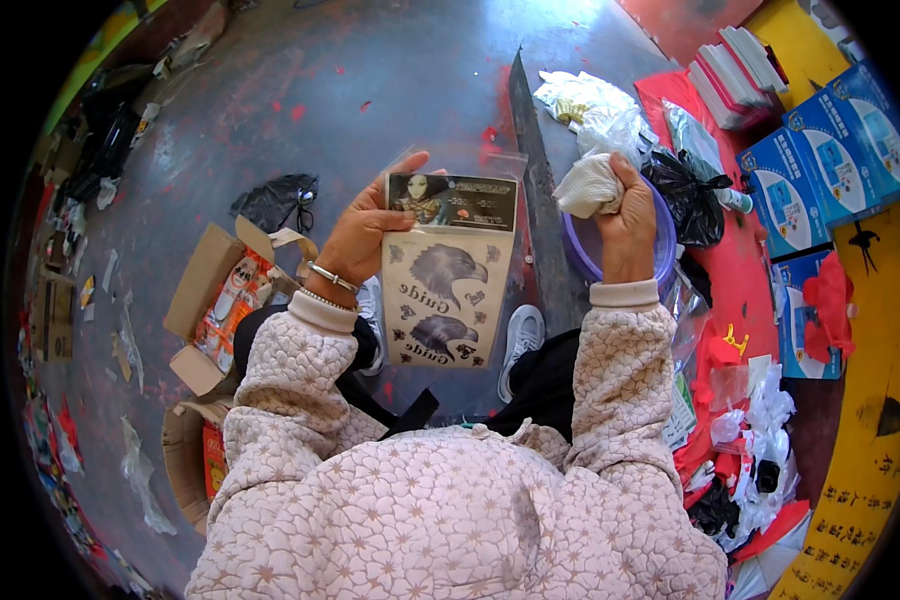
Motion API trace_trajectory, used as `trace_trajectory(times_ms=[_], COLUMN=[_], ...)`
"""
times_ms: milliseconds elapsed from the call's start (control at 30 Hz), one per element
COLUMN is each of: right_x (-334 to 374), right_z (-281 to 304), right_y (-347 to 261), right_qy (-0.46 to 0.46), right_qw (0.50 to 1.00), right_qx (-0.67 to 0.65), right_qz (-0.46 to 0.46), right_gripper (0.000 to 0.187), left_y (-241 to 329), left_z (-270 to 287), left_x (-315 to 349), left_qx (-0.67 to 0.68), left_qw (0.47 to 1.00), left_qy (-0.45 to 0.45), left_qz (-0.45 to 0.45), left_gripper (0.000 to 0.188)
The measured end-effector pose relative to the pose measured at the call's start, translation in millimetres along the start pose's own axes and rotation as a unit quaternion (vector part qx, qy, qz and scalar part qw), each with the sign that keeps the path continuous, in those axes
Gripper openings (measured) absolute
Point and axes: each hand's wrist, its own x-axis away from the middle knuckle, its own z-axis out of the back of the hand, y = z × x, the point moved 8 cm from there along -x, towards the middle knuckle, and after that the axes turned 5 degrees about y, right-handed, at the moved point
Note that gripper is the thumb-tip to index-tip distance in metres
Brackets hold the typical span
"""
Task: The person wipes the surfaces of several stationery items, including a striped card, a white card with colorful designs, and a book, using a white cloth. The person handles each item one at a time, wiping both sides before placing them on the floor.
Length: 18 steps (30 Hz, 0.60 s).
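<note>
My left hand (362, 230) holds up a clear plastic packet (448, 270) by its left edge. Inside is a pale sheet printed with two dark eagle heads and a dark header card showing a figure. My right hand (625, 215) is closed around a crumpled white cloth (588, 187), raised to the right of the packet, above a purple plastic basin (665, 255). Both arms wear pale pink quilted sleeves, and the left wrist has silver bangles.
An open cardboard box (205, 300) of packets sits on the grey floor at left, another box (185, 450) below it. A black bag (275, 200) lies beyond. At right: blue boxes (830, 150), stacked books (735, 75), plastic bags, red sheets, a yellow edge.
</note>
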Motion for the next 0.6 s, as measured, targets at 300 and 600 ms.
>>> trace_trajectory(times_ms=[300, 600], right_x=[64, 63], right_z=[-80, -71], right_y=[26, 55], right_qy=[-0.180, -0.242], right_qw=[0.935, 0.886], right_qx=[0.292, 0.391], right_qz=[0.091, -0.065], right_gripper=[0.032, 0.029], left_y=[-2, -1], left_z=[-17, -19], left_x=[4, 7], left_qx=[-0.015, -0.035], left_qw=[1.000, 0.998], left_qy=[-0.024, -0.044], left_qz=[-0.006, 0.001], left_gripper=[0.062, 0.066])
